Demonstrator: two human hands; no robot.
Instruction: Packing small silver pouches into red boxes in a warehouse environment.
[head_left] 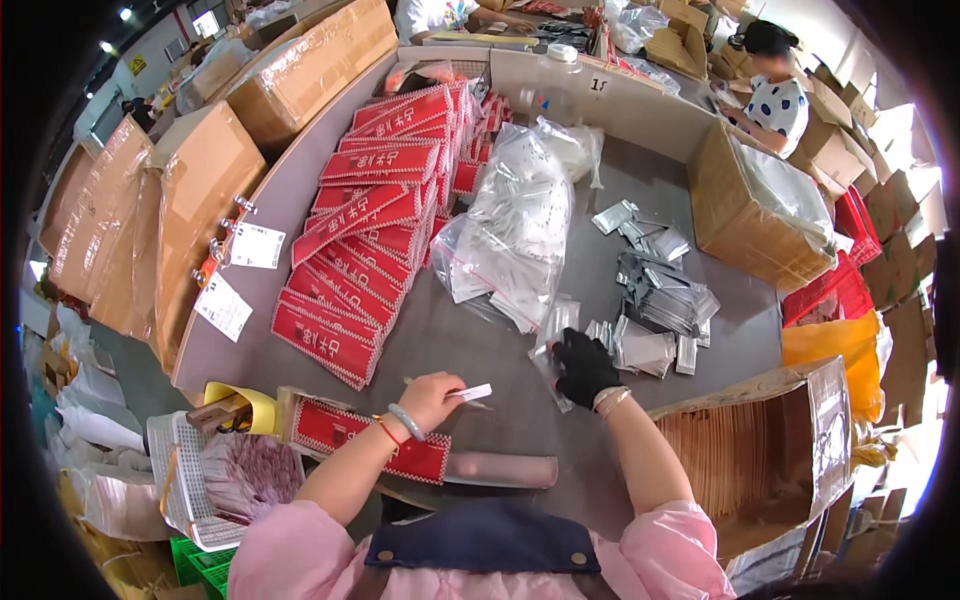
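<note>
Between the thumb and fingers of my left hand (428, 402) is a small white packet (472, 392), pinched over the grey tabletop (480, 375). Beneath my left wrist lies a red printed sleeve (420, 460), with a frosted clear plastic bag (500, 470) reaching out to its right. My right hand (585, 368), in a black glove, has its fingers curled on a thin clear plastic packet (553, 385). Loose silver-and-clear packets (645, 350) lie just right of the glove. Farther away sits a large clear bag (520, 210) full of white packets.
Stacked red printed sleeves (350, 260) cover the table's left side. Silver packets (660, 290) are heaped at right, near a cardboard carton (750, 210). An open carton of brown sheets (750, 450) stands by my right arm, a white basket (185, 480) at lower left. A person (775, 100) works beyond.
</note>
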